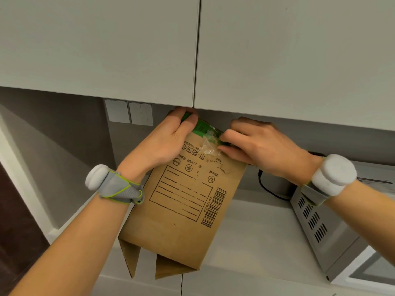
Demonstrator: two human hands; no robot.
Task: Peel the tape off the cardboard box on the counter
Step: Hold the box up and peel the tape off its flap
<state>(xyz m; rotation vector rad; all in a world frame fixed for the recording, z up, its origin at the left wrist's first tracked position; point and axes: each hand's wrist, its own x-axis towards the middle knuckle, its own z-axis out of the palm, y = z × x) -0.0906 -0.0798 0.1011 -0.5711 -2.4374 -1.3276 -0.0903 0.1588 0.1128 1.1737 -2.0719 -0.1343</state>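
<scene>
Nearest us, below both wrists, the cardboard box (181, 221) leans up from the counter (256, 231), its open flaps toward us. Our left hand (168, 142) curls round the box's far green edge, thumb over the top. Just right of it, our right hand (263, 146) pinches the crumpled clear tape (208, 146), partly lifted off the torn face. Below our right wrist sits a vented metal appliance (320, 231); above both hands hang cabinet doors (106, 50).

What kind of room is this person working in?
Probably a home kitchen: pale wall cabinets hang over a white counter, and a vented metal appliance, likely a microwave, stands at the right.
</scene>
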